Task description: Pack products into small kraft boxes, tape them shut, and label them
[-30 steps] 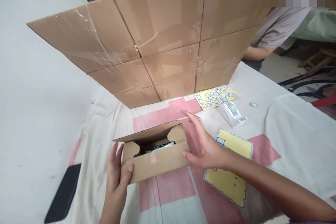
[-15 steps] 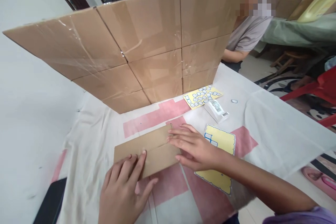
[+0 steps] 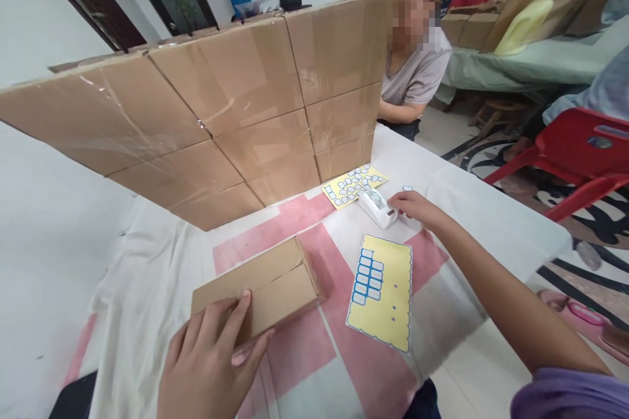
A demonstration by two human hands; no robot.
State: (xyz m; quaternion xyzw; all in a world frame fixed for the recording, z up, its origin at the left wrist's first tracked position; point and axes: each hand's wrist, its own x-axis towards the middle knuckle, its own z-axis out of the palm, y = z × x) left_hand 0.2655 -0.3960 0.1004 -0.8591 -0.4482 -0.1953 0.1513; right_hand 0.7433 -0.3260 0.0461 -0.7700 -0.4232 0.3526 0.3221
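A small closed cardboard box point(image 3: 275, 298) lies on the cloth in front of me. My left hand point(image 3: 211, 347) rests on its near left part, fingers laid over the top and thumb apart by the near side. My right hand point(image 3: 413, 206) is at the right end of a white tape dispenser point(image 3: 378, 208), its fingers drawn together by the cutting end. Whatever is between those fingertips is too small to make out. A yellow card with blue-edged labels point(image 3: 386, 294) lies right of the box.
A tall wall of taped cardboard boxes point(image 3: 255, 91) stands at the back. Beside it lie another yellow label sheet point(image 3: 339, 195) and a loose label point(image 3: 407, 188). A person point(image 3: 413, 88) sits beyond the table. A red chair point(image 3: 584, 150) is at right, a dark object point(image 3: 73, 399) at lower left.
My right hand has left the box and moved up and right to the tape dispenser. My left hand stays on the box. The view has shifted to the right.
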